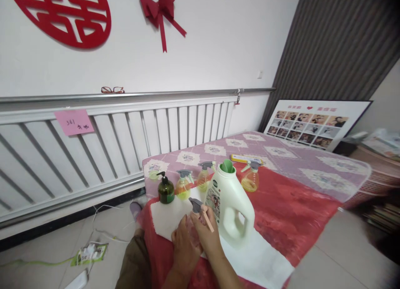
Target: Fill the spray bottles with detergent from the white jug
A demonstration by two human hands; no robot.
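My left hand (184, 243) is wrapped round the clear pinkish body of a spray bottle (193, 230). At its top, my right hand (208, 230) grips the grey spray head with its pale pink trigger. Just right of my hands stands a large pale-green jug (233, 205) with a handle and a green spout in its mouth. Behind my hands are a dark green pump bottle (166, 191) and two spray bottles with yellowish liquid, one nearer (183, 187) and one farther (203, 179). Another spray bottle (251, 180) stands beyond the jug.
White paper (259, 260) lies over a red sheet (281, 201) on a purple patterned mattress (293, 153). A yellow-and-white box (246, 159) lies behind the jug. A white radiator (131, 134) runs along the wall. Cables and a power strip (90, 253) are on the floor at left.
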